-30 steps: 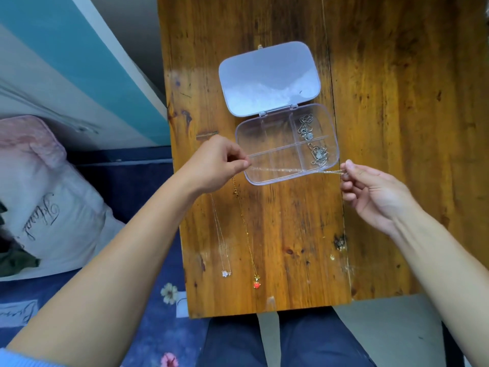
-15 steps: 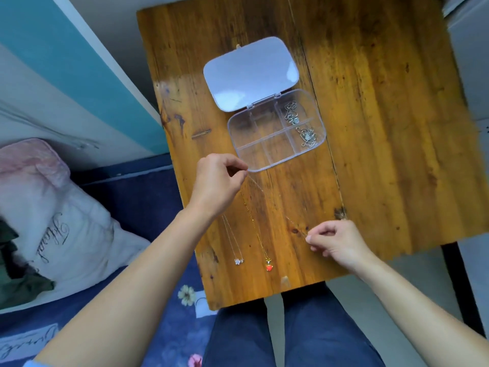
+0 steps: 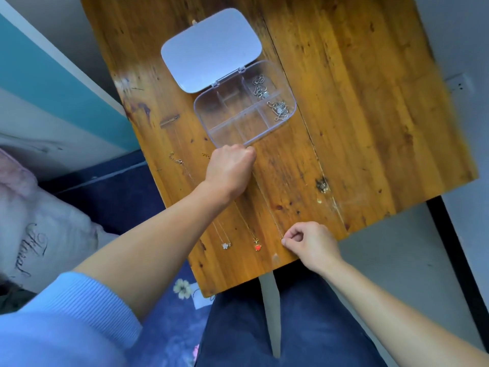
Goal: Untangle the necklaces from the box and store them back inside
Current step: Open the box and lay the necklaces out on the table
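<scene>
A clear plastic box (image 3: 244,129) with several compartments stands open on the wooden table (image 3: 357,102), its lid (image 3: 210,50) flat behind it. Tangled silver chains (image 3: 279,109) lie in its two right compartments. A thin chain (image 3: 267,205) stretches along the table between my hands. My left hand (image 3: 230,172) pinches its far end just below the box. My right hand (image 3: 311,243) pinches its near end by the table's front edge. To the left lie a necklace with a white flower pendant (image 3: 225,245) and another with a red pendant (image 3: 257,247), both straightened out.
The table's front edge runs just under my right hand, with my lap in dark trousers (image 3: 264,327) below. A pink pillow (image 3: 39,234) and blue bedding (image 3: 105,197) lie to the left. A dark knot (image 3: 321,184) marks the wood at right.
The chain was held crosswise over the box's front. My right hand swung its end down to the front edge; now the chain lies lengthwise beside the other two necklaces, my left hand lower near the box.
</scene>
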The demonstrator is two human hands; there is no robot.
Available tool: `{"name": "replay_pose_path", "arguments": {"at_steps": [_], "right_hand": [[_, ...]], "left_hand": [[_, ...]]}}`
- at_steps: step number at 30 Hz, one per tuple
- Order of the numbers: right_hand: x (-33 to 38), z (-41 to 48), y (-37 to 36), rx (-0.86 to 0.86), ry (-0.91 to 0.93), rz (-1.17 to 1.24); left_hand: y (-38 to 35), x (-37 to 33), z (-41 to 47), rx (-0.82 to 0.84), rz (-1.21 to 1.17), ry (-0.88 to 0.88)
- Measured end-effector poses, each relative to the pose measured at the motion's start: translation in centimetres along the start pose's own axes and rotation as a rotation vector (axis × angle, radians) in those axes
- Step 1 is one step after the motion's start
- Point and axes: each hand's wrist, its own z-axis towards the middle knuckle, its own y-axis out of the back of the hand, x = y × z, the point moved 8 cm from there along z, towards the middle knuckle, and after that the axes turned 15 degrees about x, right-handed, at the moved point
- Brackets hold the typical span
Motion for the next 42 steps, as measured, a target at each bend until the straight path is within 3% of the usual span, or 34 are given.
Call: {"name": "replay_pose_path", "arguments": {"at_steps": [10,14,18,23,28,31,37,42], "right_hand": [[0.7,0.5,3.1,0.027,0.063,-0.028],[4.4,1.1,9.7,-0.115,0.203,0.024],[11.5,2.6,16.5,-0.244,0.379,-0.004],[20.4,6.3,20.0,-0.333,0.458,-0.307],[24.6,10.7,18.4,-0.363,0.324,-0.83],[25.4,12.3,17.7,-0.347,0.271,-0.937],[25.2,13.2,18.0,-0.305,0.226,-0.793],[23.5,10.8,19.6,-0.26,0.396,-0.45]], "left_hand": [[-0.1,0.3,-0.3,0.01,-0.012,0.077],[2.6,2.0,-2.4,-0.209,-0.149,0.133],[3.7,6.7,-3.7,-0.379,-0.468,0.423],[1.4,9.5,-2.7,-0.371,-0.831,0.559],[-0.1,9.3,-2.6,-0.391,-1.126,0.504],[-0.4,9.3,-2.8,-0.396,-1.163,0.523],[-0.3,9.3,-2.8,-0.387,-1.169,0.535],[-0.4,9.5,-2.8,-0.372,-1.192,0.521]]}}
